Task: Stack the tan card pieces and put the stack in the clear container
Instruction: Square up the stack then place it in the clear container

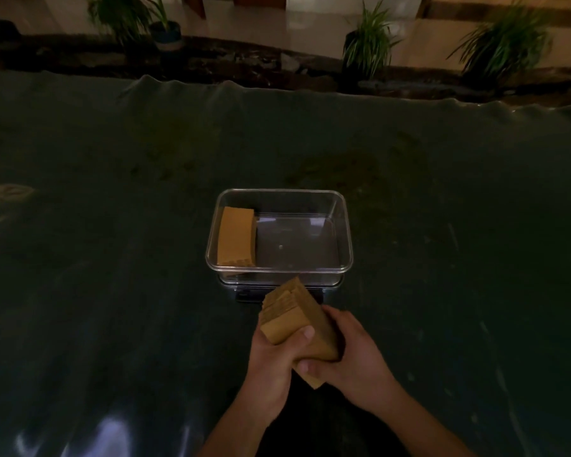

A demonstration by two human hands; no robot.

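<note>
A thick stack of tan card pieces (297, 319) is held between both hands just in front of the clear container (342, 225), tilted with its far end raised. My left hand (272, 361) grips it from the left with the thumb on top. My right hand (353, 351) wraps the right side and the near end. The clear rectangular container stands at the middle of the table on a dark base. Inside it, against its left wall, lies another stack of tan cards (236, 235). The rest of the container's floor is bare.
A dark green cloth (112, 225) covers the table. Beyond its far edge are several potted plants (366, 44) and a pale floor. A light glare sits on the cloth at the near left.
</note>
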